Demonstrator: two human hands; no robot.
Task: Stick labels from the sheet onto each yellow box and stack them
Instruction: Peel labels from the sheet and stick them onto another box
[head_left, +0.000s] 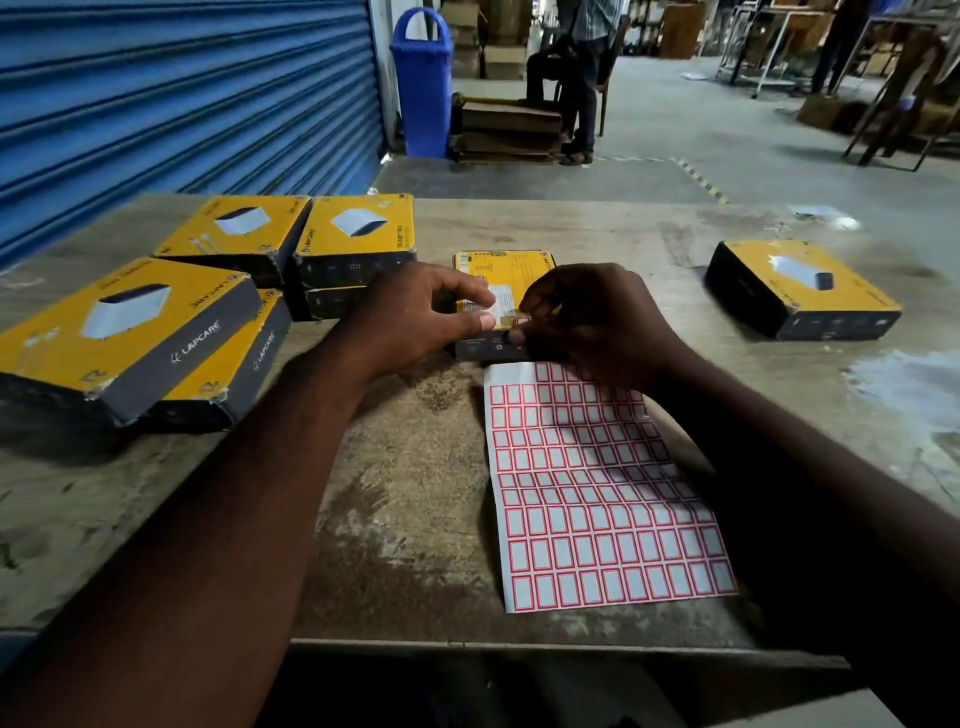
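A: Box being labelled, where?
B: centre box (511, 270) mid-table (415, 467), printed back up, touching the far end of the label sheet (597, 493).
A: Hands?
B: left hand (415, 312) grips its near-left corner. right hand (592, 322) curled at the near edge, can't tell what it pinches.
A: Rest?
B: left boxes (156, 322) overlapping, lone box (800, 288) right.

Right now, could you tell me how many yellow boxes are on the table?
7 yellow boxes: two stacked front left, one back left, two stacked beside it, one under the hands, one right. More may be hidden.
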